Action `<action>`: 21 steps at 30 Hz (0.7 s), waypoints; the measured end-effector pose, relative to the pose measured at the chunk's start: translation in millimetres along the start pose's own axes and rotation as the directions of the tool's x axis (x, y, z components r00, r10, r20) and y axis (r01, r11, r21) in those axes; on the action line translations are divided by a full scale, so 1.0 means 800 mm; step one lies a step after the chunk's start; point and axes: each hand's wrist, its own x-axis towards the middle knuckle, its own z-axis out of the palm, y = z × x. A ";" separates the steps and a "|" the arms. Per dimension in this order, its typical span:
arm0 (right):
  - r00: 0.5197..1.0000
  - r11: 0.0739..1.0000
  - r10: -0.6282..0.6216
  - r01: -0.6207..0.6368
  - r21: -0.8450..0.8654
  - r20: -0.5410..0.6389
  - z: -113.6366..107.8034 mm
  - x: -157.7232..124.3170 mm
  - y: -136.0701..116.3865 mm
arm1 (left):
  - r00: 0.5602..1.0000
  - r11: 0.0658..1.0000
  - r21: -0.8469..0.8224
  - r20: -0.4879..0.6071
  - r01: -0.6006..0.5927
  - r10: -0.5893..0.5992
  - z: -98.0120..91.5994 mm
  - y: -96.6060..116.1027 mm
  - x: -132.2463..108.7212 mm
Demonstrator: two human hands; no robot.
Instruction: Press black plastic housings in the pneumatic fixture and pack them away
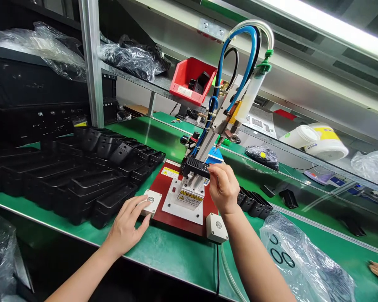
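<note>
Open passage at bottom centre, along the green table's (pixel 173 251) front edge.
Black housings (pixel 85 201) block the left, an upright press (pixel 221 115) the centre, a plastic bag (pixel 305 247) lower right.

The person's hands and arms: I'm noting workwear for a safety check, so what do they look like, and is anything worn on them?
The left hand and right hand are ungloved, with no ring or watch that I can make out. The left forearm and right forearm show no sleeve before the picture's edge cuts them off.
</note>
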 end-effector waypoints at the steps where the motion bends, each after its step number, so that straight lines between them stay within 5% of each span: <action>1: 1.000 1.000 -0.018 0.018 -0.019 0.023 0.005 0.004 0.000 | 1.000 1.000 0.000 -0.003 0.000 0.000 0.000 0.000 0.000; 5: 0.988 0.995 0.033 -0.019 -0.094 0.150 0.017 0.016 -0.001 | 1.000 1.000 -0.005 -0.011 -0.001 0.001 -0.001 0.001 -0.001; 11: 0.975 0.977 0.214 -0.212 -0.030 0.059 0.009 0.009 -0.004 | 1.000 1.000 -0.010 -0.008 0.008 -0.008 0.000 0.000 0.000; 16: 0.888 0.964 0.210 -0.118 -0.240 0.408 0.008 0.003 -0.002 | 1.000 1.000 -0.005 -0.017 0.006 -0.006 0.000 0.000 -0.001; 21: 0.814 0.944 0.180 0.015 -0.329 0.552 0.011 0.015 -0.006 | 1.000 1.000 -0.014 -0.006 0.008 -0.008 0.001 -0.001 -0.001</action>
